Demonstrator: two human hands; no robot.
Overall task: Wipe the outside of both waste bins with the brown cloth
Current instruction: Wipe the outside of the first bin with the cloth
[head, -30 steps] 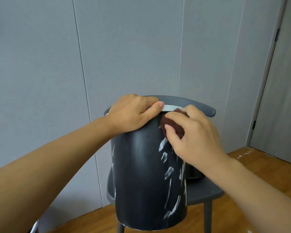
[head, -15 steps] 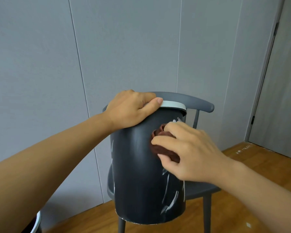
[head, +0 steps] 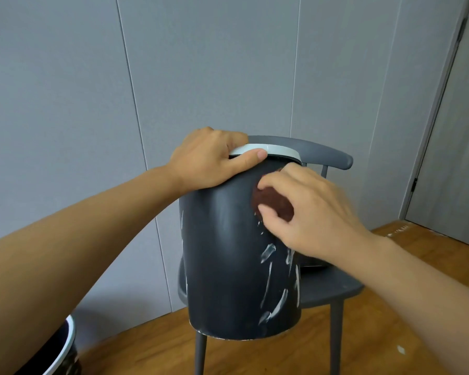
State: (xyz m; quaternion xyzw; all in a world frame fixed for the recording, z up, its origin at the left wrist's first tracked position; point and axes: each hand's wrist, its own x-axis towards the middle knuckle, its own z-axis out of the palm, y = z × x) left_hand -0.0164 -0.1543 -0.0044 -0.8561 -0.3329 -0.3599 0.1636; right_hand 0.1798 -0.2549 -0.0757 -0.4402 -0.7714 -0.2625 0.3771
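A dark grey waste bin (head: 228,266) with a white rim is held up in front of the chair, its side streaked with white smears. My left hand (head: 209,161) grips its rim at the top, thumb laid along the white edge. My right hand (head: 309,215) holds the bunched brown cloth (head: 271,203) and presses it against the bin's upper right side. Most of the cloth is hidden under my fingers. A second bin (head: 63,350), dark with a white rim, shows at the bottom left corner.
A grey chair (head: 333,288) stands behind the held bin, with a dark flat object (head: 313,265) on its seat. Grey wall panels rise behind it, a door (head: 455,147) is at the right, and the floor (head: 390,334) is wood.
My right hand with the cloth went from the rim down the bin's side, then came back up a little. Some upper white smears are gone. My left hand kept its grip.
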